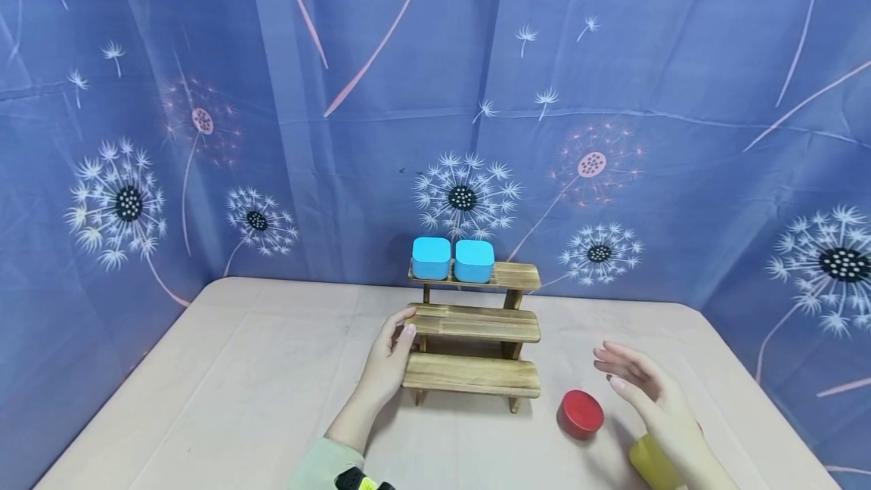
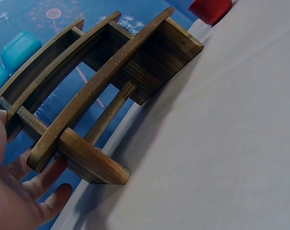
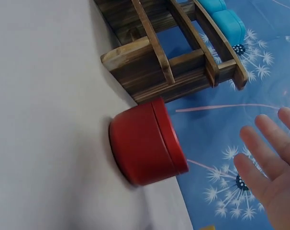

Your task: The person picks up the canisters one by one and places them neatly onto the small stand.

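A three-tier wooden display stand (image 1: 472, 374) stands on the table, and my left hand (image 1: 388, 358) holds its left end at the middle tier. In the left wrist view the fingers (image 2: 51, 177) reach behind the stand's end. Two light-blue lidded boxes (image 1: 432, 258) sit side by side on the left part of the top tier. Right of the stand is a round red lidded tin (image 1: 581, 415), upright on the table. My right hand (image 1: 643, 384) hovers to the right of this tin with fingers loosely extended and holds nothing.
A yellow container (image 1: 653, 462) lies partly hidden under my right wrist, with a bit of something red beside it. The table has a pale cloth (image 1: 272, 369). Blue dandelion-print fabric (image 1: 367, 195) hangs behind and along both sides.
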The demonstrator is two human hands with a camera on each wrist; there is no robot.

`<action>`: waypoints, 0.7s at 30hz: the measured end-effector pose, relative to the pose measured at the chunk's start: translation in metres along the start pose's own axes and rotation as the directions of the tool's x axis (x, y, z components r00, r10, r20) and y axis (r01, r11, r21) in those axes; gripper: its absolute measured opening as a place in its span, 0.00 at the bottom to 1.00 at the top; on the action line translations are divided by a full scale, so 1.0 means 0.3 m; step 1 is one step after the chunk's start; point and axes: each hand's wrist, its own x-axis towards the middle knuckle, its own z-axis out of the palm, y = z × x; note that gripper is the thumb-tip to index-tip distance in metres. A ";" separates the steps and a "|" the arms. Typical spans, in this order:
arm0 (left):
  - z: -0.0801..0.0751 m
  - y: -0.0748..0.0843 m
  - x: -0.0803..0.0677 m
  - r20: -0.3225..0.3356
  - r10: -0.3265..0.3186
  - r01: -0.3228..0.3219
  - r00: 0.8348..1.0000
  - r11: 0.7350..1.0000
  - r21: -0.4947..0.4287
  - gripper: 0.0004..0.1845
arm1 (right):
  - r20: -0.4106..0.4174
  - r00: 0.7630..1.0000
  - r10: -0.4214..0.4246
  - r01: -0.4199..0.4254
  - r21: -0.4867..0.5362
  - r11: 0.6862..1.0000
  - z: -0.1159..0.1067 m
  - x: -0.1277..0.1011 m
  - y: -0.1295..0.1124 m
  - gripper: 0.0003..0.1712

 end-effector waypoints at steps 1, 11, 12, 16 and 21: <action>0.000 -0.001 0.000 0.000 -0.003 0.003 1.000 1.000 -0.001 0.19 | -0.003 1.000 -0.005 0.005 0.006 1.000 -0.002 -0.005 0.003 0.28; 0.001 0.006 0.009 0.007 -0.020 0.021 1.000 1.000 -0.018 0.19 | -0.004 0.999 -0.038 0.038 -0.019 0.999 -0.022 -0.041 0.017 0.30; 0.001 0.006 0.008 0.006 -0.021 0.021 1.000 1.000 -0.010 0.19 | -0.001 0.999 -0.038 0.038 -0.030 0.999 -0.025 -0.044 0.017 0.30; 0.000 0.005 0.003 0.001 -0.016 0.016 1.000 1.000 0.005 0.19 | -0.002 0.998 -0.055 0.055 -0.011 0.998 -0.032 -0.056 0.023 0.30; -0.001 0.004 -0.002 0.001 -0.003 0.003 1.000 1.000 -0.004 0.19 | -0.011 1.000 -0.008 0.007 -0.086 0.996 -0.036 -0.077 0.024 0.29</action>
